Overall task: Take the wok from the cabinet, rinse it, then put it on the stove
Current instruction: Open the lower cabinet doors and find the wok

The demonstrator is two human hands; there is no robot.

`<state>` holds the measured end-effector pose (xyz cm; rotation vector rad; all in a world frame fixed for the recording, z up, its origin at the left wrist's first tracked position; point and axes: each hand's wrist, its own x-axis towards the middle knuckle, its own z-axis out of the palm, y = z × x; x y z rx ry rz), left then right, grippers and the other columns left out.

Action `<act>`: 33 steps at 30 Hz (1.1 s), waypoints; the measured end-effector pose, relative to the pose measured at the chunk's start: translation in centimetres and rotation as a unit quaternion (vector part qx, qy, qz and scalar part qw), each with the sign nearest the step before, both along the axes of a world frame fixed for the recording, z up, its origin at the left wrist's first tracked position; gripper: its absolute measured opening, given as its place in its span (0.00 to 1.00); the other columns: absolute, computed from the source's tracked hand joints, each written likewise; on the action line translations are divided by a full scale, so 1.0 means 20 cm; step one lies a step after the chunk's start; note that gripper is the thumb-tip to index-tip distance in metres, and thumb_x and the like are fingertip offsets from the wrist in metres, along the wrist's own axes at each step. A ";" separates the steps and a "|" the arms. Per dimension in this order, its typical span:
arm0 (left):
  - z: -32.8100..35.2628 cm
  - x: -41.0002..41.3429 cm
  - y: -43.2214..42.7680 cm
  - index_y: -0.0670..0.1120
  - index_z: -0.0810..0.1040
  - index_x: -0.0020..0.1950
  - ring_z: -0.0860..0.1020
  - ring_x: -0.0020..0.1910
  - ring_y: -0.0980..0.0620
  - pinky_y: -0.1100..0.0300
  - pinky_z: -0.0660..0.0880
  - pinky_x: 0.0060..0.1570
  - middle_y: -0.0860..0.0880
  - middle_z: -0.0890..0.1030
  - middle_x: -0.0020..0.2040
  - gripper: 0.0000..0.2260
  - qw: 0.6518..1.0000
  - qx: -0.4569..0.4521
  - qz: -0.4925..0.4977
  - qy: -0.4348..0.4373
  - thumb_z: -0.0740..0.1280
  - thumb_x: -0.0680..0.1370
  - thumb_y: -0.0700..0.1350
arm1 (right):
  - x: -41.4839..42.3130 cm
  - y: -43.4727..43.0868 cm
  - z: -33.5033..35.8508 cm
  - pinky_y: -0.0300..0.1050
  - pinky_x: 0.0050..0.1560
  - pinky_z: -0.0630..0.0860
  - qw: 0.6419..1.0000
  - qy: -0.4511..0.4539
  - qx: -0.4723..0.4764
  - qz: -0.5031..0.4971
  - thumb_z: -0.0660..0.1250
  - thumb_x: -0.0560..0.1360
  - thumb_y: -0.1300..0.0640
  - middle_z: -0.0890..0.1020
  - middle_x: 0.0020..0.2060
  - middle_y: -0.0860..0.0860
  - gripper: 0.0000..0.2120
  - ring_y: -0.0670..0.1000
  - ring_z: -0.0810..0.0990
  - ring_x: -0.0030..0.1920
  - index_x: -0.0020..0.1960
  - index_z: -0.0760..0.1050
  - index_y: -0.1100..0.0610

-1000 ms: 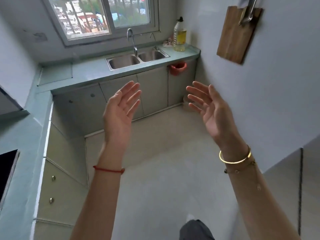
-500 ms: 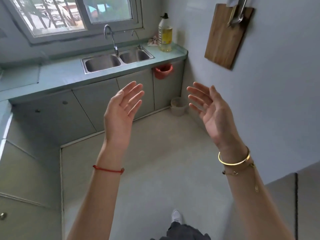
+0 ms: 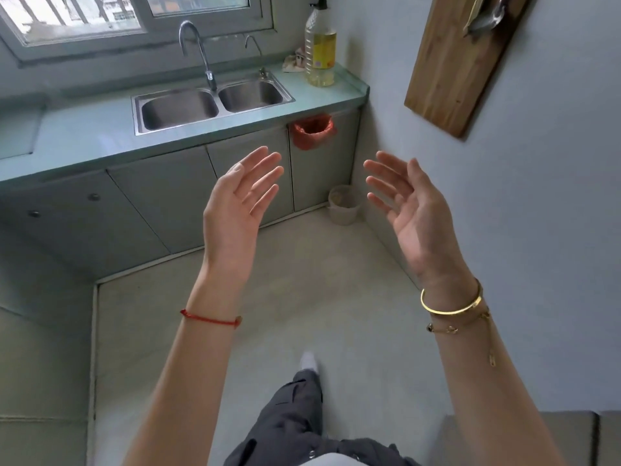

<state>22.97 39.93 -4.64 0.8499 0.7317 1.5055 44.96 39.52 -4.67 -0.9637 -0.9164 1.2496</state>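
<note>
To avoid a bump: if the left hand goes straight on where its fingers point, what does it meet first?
The left hand would probably meet the cabinet door under the sink, beside the red bag; nothing shows between, but depth is unclear.

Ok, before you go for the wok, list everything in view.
Stone countertop: one, pale green, along the far wall.
Double-bowl stainless-steel sink: one, silver, in the countertop below the window.
Tall curved tap: one, chrome, behind sink.
Clear plastic oil bottle: one, yellow, countertop's right end.
Flat cabinet doors: several, grey-green, under the countertop.
Plastic bag: one, red, hanging under countertop edge.
Small round bucket: one, beige, floor corner.
Wooden chopping board: one, brown, right wall.
Wok: none in view.
Left hand: one, open, red string at wrist.
Right hand: one, open, gold bangle at wrist.
</note>
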 end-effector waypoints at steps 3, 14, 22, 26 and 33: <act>-0.04 0.08 0.20 0.40 0.75 0.68 0.78 0.66 0.45 0.49 0.69 0.70 0.43 0.80 0.65 0.19 1.000 -0.008 -0.002 0.005 0.54 0.82 0.45 | 0.08 0.20 -0.04 0.52 0.70 0.72 1.000 0.003 -0.005 -0.006 0.51 0.85 0.49 0.83 0.61 0.52 0.19 0.54 0.78 0.67 0.64 0.77 0.54; -0.08 0.29 1.08 0.40 0.74 0.68 0.77 0.66 0.44 0.46 0.67 0.72 0.43 0.80 0.65 0.19 1.000 -0.004 0.001 0.000 0.54 0.82 0.45 | 0.32 1.10 -0.05 0.54 0.71 0.71 1.000 -0.016 -0.008 0.000 0.52 0.85 0.48 0.83 0.62 0.52 0.18 0.52 0.79 0.65 0.64 0.77 0.53; -0.03 0.35 1.66 0.38 0.72 0.70 0.76 0.67 0.43 0.47 0.66 0.72 0.41 0.77 0.67 0.20 1.000 -0.005 0.012 0.006 0.54 0.82 0.45 | 0.37 1.73 -0.01 0.54 0.70 0.72 0.999 -0.028 -0.003 0.020 0.52 0.85 0.49 0.84 0.60 0.50 0.18 0.52 0.80 0.64 0.64 0.77 0.54; -0.04 0.38 1.86 0.38 0.72 0.70 0.76 0.67 0.43 0.46 0.66 0.72 0.41 0.78 0.67 0.20 0.999 -0.014 0.027 0.011 0.54 0.82 0.45 | 0.41 1.97 -0.02 0.54 0.71 0.72 0.999 -0.015 -0.008 0.030 0.52 0.85 0.49 0.84 0.58 0.50 0.17 0.52 0.80 0.63 0.61 0.78 0.52; -0.06 0.48 2.16 0.41 0.75 0.66 0.77 0.66 0.44 0.47 0.67 0.71 0.43 0.79 0.65 0.19 0.997 -0.011 0.075 0.009 0.56 0.80 0.46 | 0.50 2.39 -0.06 0.54 0.70 0.72 0.997 -0.002 -0.013 0.078 0.53 0.85 0.49 0.84 0.60 0.52 0.17 0.54 0.79 0.64 0.62 0.77 0.53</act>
